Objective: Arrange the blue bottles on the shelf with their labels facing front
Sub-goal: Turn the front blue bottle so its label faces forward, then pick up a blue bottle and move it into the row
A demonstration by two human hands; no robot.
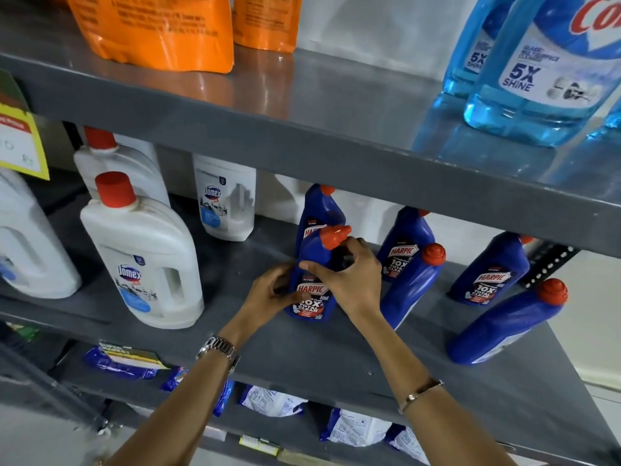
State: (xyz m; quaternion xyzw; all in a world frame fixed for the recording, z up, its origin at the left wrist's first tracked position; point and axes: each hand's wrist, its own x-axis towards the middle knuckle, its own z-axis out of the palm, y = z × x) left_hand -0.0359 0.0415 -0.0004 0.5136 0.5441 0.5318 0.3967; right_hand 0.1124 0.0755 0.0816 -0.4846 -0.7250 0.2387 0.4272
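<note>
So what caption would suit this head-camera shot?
Both hands turn a blue Harpic bottle label-forward on the grey shelf.

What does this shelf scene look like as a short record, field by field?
place: grey metal shelf, middle level
held bottle: blue bottle with red cap, label facing front
left hand: gripping the bottle's lower left side
right hand: gripping its neck and right side
other blue bottles: five in all, three labels facing front
still to fix: two front bottles, labels turned away
left neighbours: white jugs with red caps
shelf above: orange pouches, clear blue bottles
</note>
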